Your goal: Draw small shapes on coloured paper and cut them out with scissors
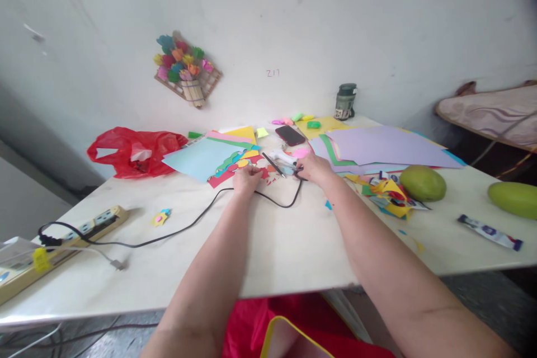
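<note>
My right hand (312, 169) is closed around the rear of a white glue gun (283, 156), whose black cord (287, 205) loops down from it across the table. My left hand (247, 180) has its fingers drawn together beside a red paper sheet (220, 179) and small colored paper cutouts (230, 163); whatever is between those fingertips is hidden. Between the two hands lies a dark pen-like stick (273, 165), slanting over red paper scraps. A dark phone (290, 135) rests just beyond the glue gun.
Colored sheets (377, 142) are stacked right, paper scraps (392, 198) and green fruit (423, 183) nearer me. A red plastic bag (126, 142) and power strip (94, 226) occupy the left. At the wall stands a bottle (345, 102); a wrapper tube (490, 232) lies right.
</note>
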The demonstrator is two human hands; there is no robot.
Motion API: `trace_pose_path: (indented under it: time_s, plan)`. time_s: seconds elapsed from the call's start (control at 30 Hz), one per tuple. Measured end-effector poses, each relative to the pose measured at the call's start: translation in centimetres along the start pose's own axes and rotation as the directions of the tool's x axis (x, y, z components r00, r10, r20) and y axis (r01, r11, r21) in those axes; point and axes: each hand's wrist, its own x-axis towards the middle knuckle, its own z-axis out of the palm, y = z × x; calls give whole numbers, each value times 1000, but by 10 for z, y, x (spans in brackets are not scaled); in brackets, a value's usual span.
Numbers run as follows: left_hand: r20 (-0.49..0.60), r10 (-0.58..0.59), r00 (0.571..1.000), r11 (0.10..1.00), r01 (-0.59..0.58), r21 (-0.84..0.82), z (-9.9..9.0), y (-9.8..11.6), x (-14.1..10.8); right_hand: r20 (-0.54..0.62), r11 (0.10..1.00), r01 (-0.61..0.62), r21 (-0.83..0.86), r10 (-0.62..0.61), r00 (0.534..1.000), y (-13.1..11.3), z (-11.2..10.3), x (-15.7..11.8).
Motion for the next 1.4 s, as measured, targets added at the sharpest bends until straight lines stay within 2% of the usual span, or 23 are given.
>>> trace_pose_path:
  time_s: [0.1, 0.2, 0.4, 0.6, 0.87, 1.03, 1.27, 1.4]
  plan:
    - [-9, 37, 999, 989, -35, 141, -2, 9, -4, -5, 1000, 5, -21, -5, 1000, 0, 1, -1]
    - [-51, 93, 994, 976, -81, 200, -2, 14, -8, 13, 999, 21, -40, -21, 1000, -2, 1, -3]
    - [-27, 129, 991, 933, -112, 343, -1, 14, -11, 90, 999, 24, -29, -21, 996, -8, -6, -8]
    - [-29, 102, 994, 947, -88, 310, -2, 16, -11, 80, 997, 55, -53, -51, 996, -13, -10, -12]
    - [-59, 67, 996, 948, -45, 316, -2, 15, -11, -22, 983, 94, -157, -99, 995, -24, 4, -12]
    - [-107, 39, 993, 967, -11, 254, -1, 15, -12, -52, 978, 118, -174, -129, 990, -31, 11, -8]
    - [-104, 58, 993, 965, -29, 259, -1, 16, -14, -84, 980, 127, -156, -141, 986, -40, 17, -1]
    - [-98, 52, 994, 985, -35, 168, -1, 14, -13, -77, 976, 149, -158, -163, 984, -47, 20, 3]
